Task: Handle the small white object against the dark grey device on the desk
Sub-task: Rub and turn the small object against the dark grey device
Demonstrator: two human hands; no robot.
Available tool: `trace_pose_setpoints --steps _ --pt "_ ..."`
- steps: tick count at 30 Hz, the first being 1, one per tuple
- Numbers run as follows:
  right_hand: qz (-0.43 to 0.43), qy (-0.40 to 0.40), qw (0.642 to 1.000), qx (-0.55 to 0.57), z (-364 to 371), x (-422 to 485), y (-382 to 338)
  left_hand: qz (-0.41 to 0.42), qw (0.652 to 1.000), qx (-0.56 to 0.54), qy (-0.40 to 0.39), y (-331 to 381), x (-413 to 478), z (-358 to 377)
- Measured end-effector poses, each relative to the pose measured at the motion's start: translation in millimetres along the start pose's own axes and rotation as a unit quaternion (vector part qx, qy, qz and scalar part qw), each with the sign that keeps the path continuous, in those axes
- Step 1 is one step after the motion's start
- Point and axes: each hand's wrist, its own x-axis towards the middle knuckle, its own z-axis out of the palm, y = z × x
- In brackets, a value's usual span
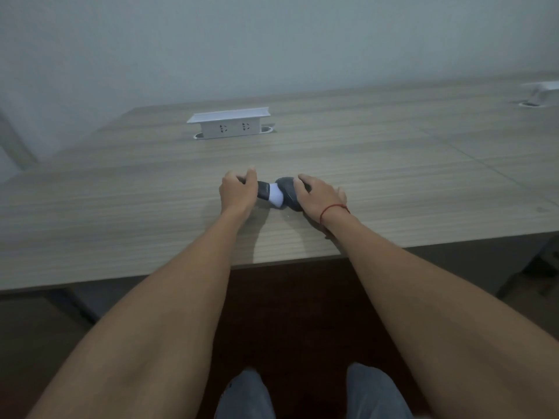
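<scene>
A small white object [276, 197] with a dark band [263, 190] on its left end lies on the wooden desk [121, 213] near the middle. My left hand [237, 190] grips its left, dark end, which the fingers mostly hide. The white end touches a rounded dark grey device [287, 192] to its right. My right hand [320, 195] rests over that device and holds it on the desk; a red string circles that wrist.
A white pop-up socket box [230, 124] stands at the back of the desk, left of centre. Another white fitting [541, 92] sits at the far right. The desk's front edge runs just below my forearms. My knees show at the bottom.
</scene>
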Motion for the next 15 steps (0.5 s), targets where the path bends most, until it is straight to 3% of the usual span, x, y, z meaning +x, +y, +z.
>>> trace_pose_setpoints --steps 7,12,15 --pt "0.004 0.000 1.000 0.003 3.2 2.2 1.4 -0.042 0.994 0.031 -0.092 7.9 1.8 -2.5" --pt "0.004 0.002 1.000 0.005 1.6 0.2 0.8 -0.007 0.993 0.114 0.026 3.8 3.4 -0.1" --pt "0.008 0.008 1.000 0.005 1.5 0.5 1.1 0.007 0.989 0.108 -0.100 9.0 2.1 -0.5"
